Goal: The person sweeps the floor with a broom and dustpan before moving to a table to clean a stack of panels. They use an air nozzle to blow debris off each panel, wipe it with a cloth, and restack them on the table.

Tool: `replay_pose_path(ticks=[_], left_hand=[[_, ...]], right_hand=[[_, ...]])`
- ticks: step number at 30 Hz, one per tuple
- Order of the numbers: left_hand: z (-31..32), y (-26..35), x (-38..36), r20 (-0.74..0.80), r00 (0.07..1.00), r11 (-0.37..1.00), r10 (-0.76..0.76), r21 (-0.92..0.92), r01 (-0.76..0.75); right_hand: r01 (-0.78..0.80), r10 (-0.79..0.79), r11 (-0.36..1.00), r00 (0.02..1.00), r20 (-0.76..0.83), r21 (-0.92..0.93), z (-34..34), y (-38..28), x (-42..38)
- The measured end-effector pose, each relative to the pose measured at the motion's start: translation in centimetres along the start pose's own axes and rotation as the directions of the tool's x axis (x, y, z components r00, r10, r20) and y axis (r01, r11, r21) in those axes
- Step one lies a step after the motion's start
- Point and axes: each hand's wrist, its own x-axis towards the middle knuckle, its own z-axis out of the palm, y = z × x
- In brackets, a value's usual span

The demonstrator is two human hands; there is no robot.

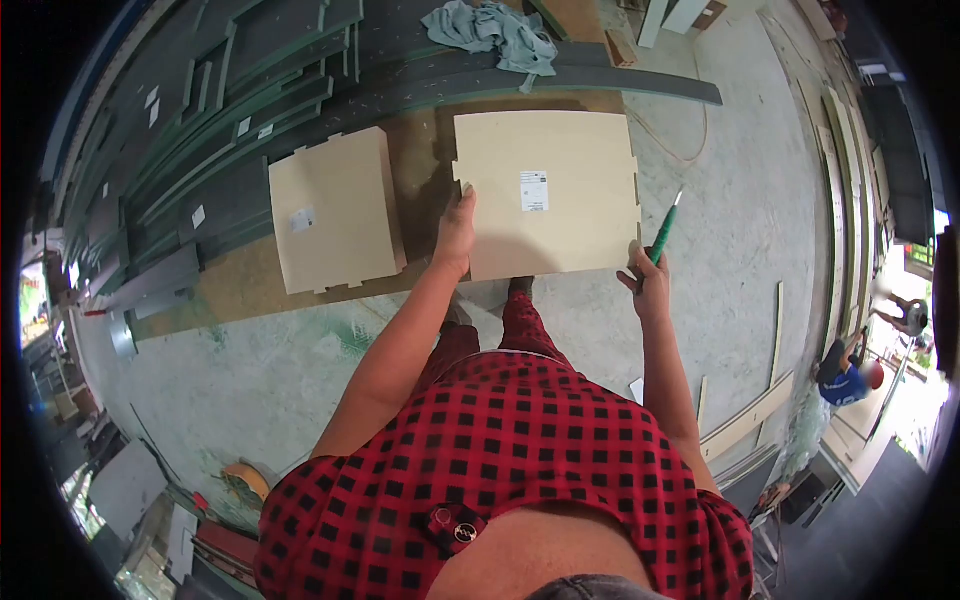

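A flat tan box [560, 225] with notched edges and a white printed label [534, 191] is in front of me. My left hand [457, 235] is closed on its left edge, thumb on top. At the lower right corner my right hand [650, 285] touches the box's edge, its fingers wrapped around a green-handled knife [665, 228] with a pale pointed tip directed away from me. Part of the right fingers is hidden. To the left lies a second tan box [335, 215], similar, with a label and notches, on a brown board [240, 290].
Dark green-edged frames and panels [230, 110] stretch across the upper left. A grey-blue cloth [495, 38] lies on a dark plank [640, 84] beyond the boxes. Long strips [840, 190] lie along the right side. A person in blue [848, 380] is at the far right.
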Motion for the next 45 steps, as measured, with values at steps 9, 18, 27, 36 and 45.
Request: replay_pose_path(ticks=[9, 18, 27, 36, 45], left_hand=[[0.0, -0.1, -0.4, 0.029, 0.996, 0.996, 0.085, 0.028, -0.086], [-0.1, -0.4, -0.3, 0.038, 0.998, 0.998, 0.059, -0.001, -0.059], [-1.3, -1.2, 0.3, 0.035, 0.999, 0.999, 0.031, 0.024, -0.032], [-3.4, -1.0, -2.8, -0.035, 0.991, 0.959, 0.13, 0.258, -0.116], [-6.1, -0.7, -4.5, -0.089, 0.996, 0.951, 0.012, 0.308, 0.016]], right_hand=[[-0.091, 0.074, 0.986, 0.989, 0.124, 0.14, 0.0, 1.1, 1.9], [-0.067, 0.059, 0.995, 0.991, 0.121, 0.071, 0.9, -0.1, 1.8], [0.54, -0.575, 0.791, 0.817, -0.046, -0.289, 0.1, 0.5, 0.6], [0.384, -0.373, 0.88, 0.923, 0.095, -0.277, 2.1, -2.4, -8.8], [0.293, -0.291, 0.937, 0.956, 0.042, -0.192, 3.2, -0.2, -9.2]])
